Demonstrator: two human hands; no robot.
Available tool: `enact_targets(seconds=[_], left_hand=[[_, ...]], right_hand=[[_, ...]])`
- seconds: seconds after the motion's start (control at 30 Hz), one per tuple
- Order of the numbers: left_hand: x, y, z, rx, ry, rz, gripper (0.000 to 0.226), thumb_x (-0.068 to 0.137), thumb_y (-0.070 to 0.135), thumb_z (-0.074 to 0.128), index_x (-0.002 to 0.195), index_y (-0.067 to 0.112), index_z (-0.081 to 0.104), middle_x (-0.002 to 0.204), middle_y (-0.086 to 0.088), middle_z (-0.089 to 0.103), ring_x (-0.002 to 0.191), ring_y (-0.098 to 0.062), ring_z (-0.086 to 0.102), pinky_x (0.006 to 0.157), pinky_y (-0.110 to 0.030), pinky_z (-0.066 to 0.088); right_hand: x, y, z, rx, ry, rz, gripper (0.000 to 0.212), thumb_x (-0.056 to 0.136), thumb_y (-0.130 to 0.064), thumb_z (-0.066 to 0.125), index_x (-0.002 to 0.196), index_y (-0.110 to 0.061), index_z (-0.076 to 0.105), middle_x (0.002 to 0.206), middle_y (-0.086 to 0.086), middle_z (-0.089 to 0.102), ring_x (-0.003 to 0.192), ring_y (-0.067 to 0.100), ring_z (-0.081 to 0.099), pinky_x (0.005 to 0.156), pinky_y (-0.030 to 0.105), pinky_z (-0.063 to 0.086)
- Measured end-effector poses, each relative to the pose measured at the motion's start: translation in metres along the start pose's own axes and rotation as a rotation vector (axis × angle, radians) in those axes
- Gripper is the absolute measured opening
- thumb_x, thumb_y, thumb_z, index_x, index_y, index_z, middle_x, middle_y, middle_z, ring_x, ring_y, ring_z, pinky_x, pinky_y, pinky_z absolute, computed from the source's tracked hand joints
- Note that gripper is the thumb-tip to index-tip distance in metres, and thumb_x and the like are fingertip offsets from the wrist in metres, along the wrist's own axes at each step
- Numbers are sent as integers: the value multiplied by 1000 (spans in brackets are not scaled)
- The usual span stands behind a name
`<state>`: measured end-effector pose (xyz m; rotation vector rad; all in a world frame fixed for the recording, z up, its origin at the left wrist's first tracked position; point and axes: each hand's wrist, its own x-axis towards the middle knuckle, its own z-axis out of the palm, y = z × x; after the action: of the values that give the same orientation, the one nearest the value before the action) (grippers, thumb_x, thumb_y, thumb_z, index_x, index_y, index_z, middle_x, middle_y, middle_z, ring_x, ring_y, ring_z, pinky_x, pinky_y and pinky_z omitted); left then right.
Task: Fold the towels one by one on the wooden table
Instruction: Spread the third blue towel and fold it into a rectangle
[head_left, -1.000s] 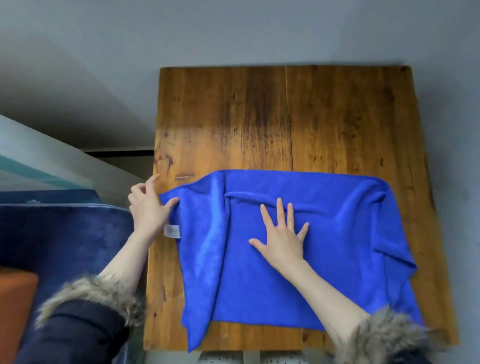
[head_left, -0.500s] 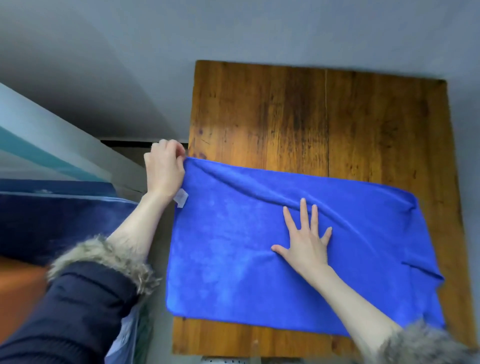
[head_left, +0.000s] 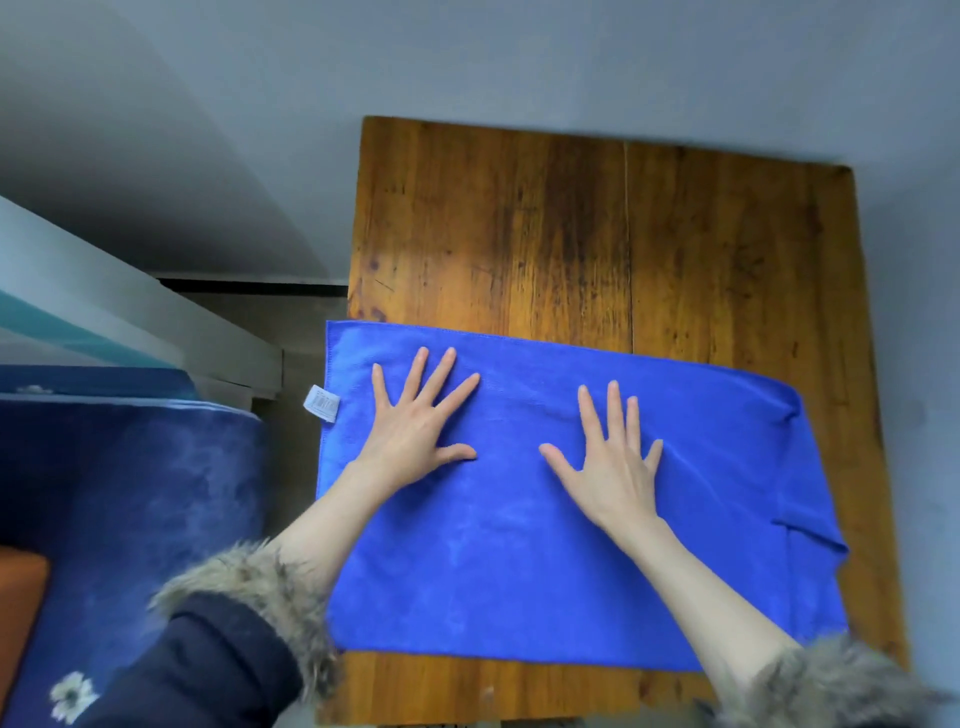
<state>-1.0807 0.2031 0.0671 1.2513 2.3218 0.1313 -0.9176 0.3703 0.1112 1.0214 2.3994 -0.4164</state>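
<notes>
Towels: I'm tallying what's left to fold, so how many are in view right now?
1. A single blue towel lies spread on the wooden table, with the left hand and right hand flat on it. Any others would be out of frame.

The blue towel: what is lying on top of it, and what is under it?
On the blue towel both hands lie flat with fingers spread: left hand, right hand. Under it is the wooden table; whatever else the cloth covers cannot be seen.
</notes>
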Motion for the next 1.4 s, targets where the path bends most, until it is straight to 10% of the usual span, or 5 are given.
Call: enact_targets(seconds=[0.3,0.53,0.97,1.2,1.4], left_hand=[[10,21,-15,39,-119,-181,100,78,55,63,146,40,-8,154,7,-24,141,-25,-23,104,-68,-7],[24,106,3,-50,232,-83,63,87,20,57,144,18,31,156,-9,14,145,-31,6,108,-66,5],[75,273,79,154,133,293,53,90,41,35,139,23,41,151,-11,30,140,-36,23,103,-68,14],[95,289,83,209,135,277,51,93,43,28,139,25,39,152,-11,27,141,-35,20,103,-69,9],[98,307,82,234,129,311,52,91,43,31,140,25,39,152,-10,28,141,-35,21,103,-69,10]], right_hand=[[43,88,-29,31,-116,-21,72,93,-50,42,147,-36,-3,155,-4,-22,143,25,-18,111,60,10],[14,141,-28,153,208,-38,57,93,-24,52,144,-17,30,156,4,15,144,21,9,115,47,12],[5,295,-7,219,542,-22,23,82,-17,47,91,-8,68,92,9,68,80,33,63,64,35,50],[76,342,-71,673,627,279,27,92,-20,52,115,-8,59,109,13,64,102,31,57,84,33,42],[46,338,-29,420,687,219,45,94,-26,47,134,-7,45,142,16,41,133,32,35,106,47,33]])
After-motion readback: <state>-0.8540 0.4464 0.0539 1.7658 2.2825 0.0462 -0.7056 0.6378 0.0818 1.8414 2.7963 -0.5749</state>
